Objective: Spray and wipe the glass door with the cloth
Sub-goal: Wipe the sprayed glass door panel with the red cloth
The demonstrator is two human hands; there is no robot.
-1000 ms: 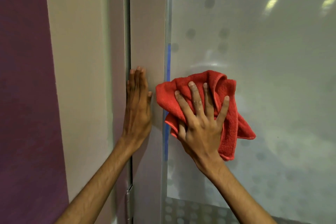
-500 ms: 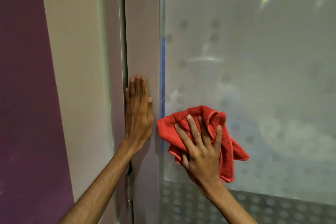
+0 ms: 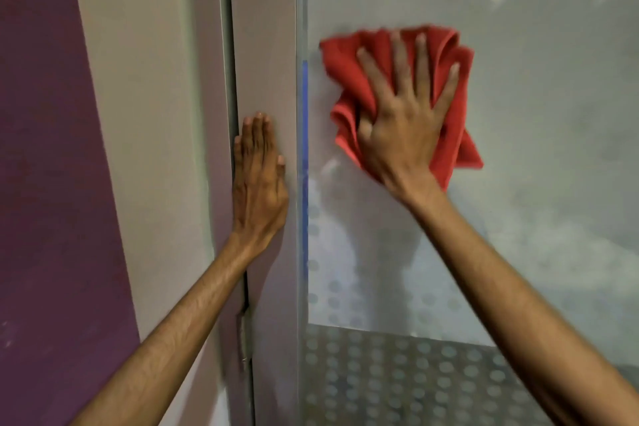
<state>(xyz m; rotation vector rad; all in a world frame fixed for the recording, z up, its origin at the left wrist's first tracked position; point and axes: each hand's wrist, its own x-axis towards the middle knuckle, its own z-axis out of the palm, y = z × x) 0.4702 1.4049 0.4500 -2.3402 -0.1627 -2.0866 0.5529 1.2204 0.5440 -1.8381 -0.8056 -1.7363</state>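
The frosted glass door (image 3: 536, 149) fills the right half of the view, with a dotted pattern across it. A crumpled red cloth (image 3: 349, 79) is pressed against the glass near its left edge. My right hand (image 3: 404, 121) lies flat on the cloth with fingers spread, pinning it to the pane. My left hand (image 3: 259, 176) rests flat on the grey door frame (image 3: 266, 45), fingers together and pointing up, holding nothing. No spray bottle is in view.
A cream wall strip (image 3: 148, 114) and a purple wall (image 3: 45, 183) stand to the left of the frame. A hinge (image 3: 244, 339) sits low in the gap beside the frame. A blue strip (image 3: 305, 114) runs down the glass edge.
My right hand has swept the red cloth down the glass and then back up to a higher spot. My left hand has stayed flat on the frame.
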